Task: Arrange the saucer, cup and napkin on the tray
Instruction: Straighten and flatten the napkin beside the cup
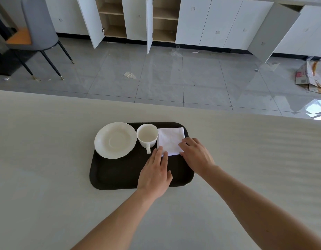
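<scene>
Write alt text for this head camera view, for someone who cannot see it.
Both hands rest on a folded white napkin at the far right of a dark tray: the left hand on its near corner, the right hand on its right edge. On the tray, an empty white cup stands between the napkin and an empty saucer.

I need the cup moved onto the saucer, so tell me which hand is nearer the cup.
Left. The left hand has its fingertips just beside the cup handle; the right hand rests on the napkin, on the cup's far side.
</scene>
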`<state>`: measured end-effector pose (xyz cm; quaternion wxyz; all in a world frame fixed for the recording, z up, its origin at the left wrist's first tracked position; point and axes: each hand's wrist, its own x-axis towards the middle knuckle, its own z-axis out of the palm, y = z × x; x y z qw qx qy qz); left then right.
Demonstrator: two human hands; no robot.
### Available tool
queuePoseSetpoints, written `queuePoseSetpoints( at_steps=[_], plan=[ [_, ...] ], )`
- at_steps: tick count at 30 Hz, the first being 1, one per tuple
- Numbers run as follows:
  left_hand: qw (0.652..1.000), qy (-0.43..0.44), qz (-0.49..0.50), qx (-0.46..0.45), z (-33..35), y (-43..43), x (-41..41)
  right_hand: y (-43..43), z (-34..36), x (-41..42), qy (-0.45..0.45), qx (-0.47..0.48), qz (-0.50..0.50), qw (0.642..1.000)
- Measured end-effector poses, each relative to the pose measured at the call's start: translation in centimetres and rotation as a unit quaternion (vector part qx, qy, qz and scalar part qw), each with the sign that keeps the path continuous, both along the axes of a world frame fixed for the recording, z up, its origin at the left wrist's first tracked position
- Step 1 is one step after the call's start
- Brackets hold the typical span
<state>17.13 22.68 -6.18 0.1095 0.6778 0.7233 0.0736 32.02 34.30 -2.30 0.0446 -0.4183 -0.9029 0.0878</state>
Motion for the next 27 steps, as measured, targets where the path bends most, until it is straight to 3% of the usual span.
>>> queuePoseSetpoints(
  at_steps=[27],
  plan=[
    [0.999, 0.021, 0.022, -0.022, -0.5, 0.6, 1.0, 0.0, -1.3, 0.0, 0.032, 0.041, 0.002, 0.999]
  ],
)
